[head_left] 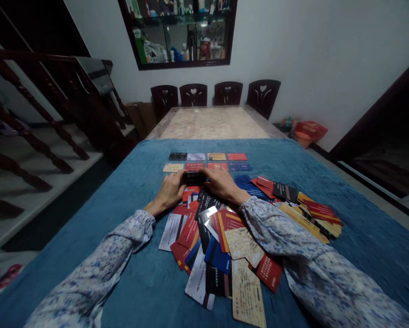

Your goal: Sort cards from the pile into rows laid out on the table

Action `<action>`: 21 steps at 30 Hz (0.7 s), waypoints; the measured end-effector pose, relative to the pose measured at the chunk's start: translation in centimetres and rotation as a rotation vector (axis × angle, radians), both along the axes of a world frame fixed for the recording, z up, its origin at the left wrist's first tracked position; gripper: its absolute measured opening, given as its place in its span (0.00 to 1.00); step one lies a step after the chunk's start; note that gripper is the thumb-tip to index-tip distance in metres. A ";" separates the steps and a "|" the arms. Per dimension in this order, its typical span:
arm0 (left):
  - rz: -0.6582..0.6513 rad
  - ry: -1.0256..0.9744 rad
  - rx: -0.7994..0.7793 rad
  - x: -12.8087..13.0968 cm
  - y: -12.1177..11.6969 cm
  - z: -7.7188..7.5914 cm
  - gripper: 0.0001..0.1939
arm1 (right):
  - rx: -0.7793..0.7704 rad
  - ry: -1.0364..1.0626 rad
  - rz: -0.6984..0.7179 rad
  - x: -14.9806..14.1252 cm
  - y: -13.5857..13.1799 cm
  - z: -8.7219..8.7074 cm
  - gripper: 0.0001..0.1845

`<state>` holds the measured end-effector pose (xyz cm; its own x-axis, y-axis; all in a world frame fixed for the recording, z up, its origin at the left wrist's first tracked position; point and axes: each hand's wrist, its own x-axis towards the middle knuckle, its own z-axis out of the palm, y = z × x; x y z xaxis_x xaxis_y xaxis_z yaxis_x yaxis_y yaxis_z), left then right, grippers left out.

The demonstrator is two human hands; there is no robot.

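Observation:
My left hand (169,190) and my right hand (221,183) grip a small black card (194,178) with pale print by its two ends. Just beyond it lie two neat rows of cards. The far row has a black card (178,156), a lavender card (196,156), a yellow card (216,156) and a red card (237,156). In the nearer row are a cream card (173,167), two red cards partly behind my hands, and a blue card (240,166). Below my hands spreads a loose, overlapping pile of cards (218,253), partly covered by my right forearm.
More loose cards (310,214) lie right of my right arm. A blue cloth (136,255) covers the near table; its far part shows a marble-like top (214,122). Several dark chairs (228,93) stand at the far end, a stair railing (33,100) at left.

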<state>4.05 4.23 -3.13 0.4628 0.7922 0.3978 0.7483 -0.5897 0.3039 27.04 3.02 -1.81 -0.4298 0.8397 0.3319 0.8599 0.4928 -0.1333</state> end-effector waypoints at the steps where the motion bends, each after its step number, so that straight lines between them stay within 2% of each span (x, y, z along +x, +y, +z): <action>1: 0.003 0.002 -0.009 0.0 0.0 0.1 0.22 | 0.003 0.001 0.002 0.0 0.0 0.0 0.27; 12: -0.015 -0.046 0.043 -0.1 0.4 0.4 0.25 | 0.055 0.009 0.030 0.2 0.2 0.3 0.29; 21: -0.045 -0.061 0.089 -0.2 0.6 0.7 0.26 | 0.122 -0.053 -0.029 -0.4 -0.4 0.9 0.31</action>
<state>3.87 4.87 -2.45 0.4702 0.7315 0.4938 0.7019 -0.6491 0.2932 26.66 2.66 -0.90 -0.4253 0.8070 0.4097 0.8784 0.4771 -0.0278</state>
